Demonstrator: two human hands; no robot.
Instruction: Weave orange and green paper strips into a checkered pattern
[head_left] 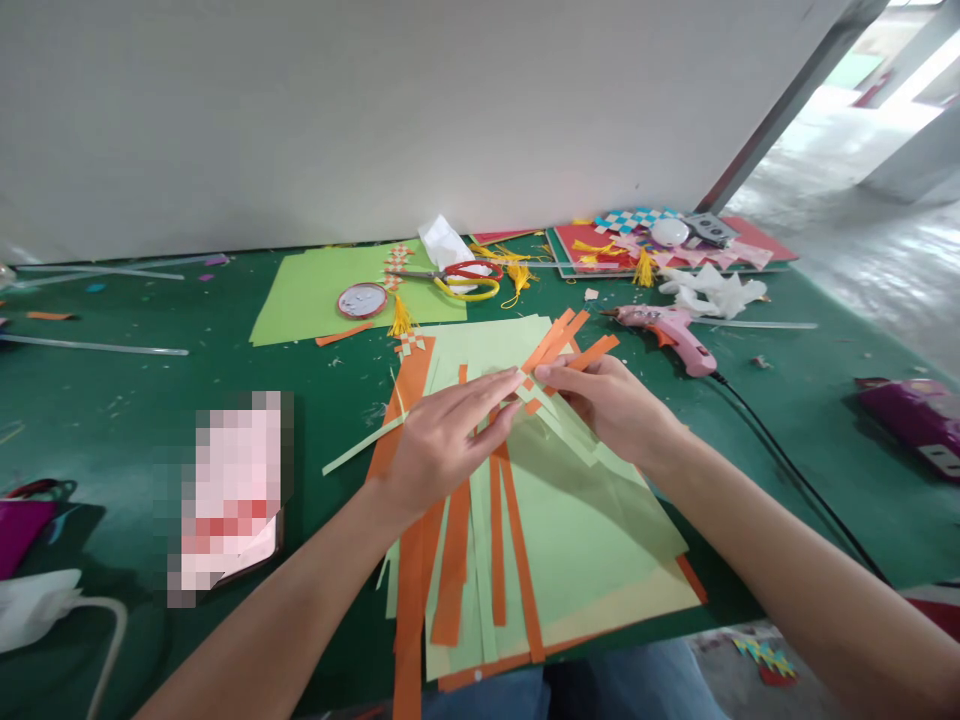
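Between my two hands is a small weave of orange and pale green paper strips [551, 415], its loose ends fanning up and down to the right. My left hand [457, 430] pinches its left edge with thumb and fingertips. At the upper right, my right hand [600, 395] grips the weave between thumb and curled fingers. Underneath lie pale green paper sheets [592, 560], with loose orange strips [454, 580] spread over their left side. A thin pale green strip [364, 445] sticks out left of my left hand.
A pink glue gun [667, 330] with a black cord lies right of my hands. Scissors [457, 280], a roll of tape [362, 300] and a yellow tassel [402, 317] are behind. A blurred phone-like object [232, 490] lies left; a purple power strip [919, 415] is far right.
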